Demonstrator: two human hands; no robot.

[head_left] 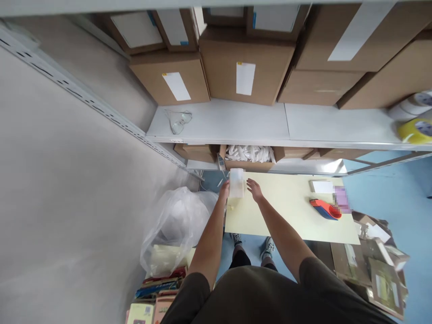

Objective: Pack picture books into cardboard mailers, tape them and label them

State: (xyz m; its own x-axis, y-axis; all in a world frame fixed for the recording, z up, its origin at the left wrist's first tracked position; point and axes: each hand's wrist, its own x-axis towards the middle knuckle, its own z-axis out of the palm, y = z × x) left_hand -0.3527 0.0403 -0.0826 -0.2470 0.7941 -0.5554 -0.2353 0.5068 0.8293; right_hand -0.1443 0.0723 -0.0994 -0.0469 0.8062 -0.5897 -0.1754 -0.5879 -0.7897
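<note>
A white, box-shaped stack or packet (236, 182) rests at the left end of the pale yellow table (280, 202). My left hand (224, 191) is at its left side, fingers extended along it and apparently touching; part of them is hard to make out. To the right of the packet, my right hand (254, 189) hangs with its fingers stretched and apart, a small gap between them and the packet. Just beyond the packet, an open cardboard box (249, 165) on the lower shelf holds many white strip-like pieces.
Shelving (219, 121) with cardboard boxes (246, 67) spans the front; glasses (180, 122) and tape rolls (416, 128) lie on it. An orange-and-blue holder (326, 209) and a white box (321, 186) sit at the table's right. A plastic bag (178, 225) stands left, flattened cartons (381, 265) right.
</note>
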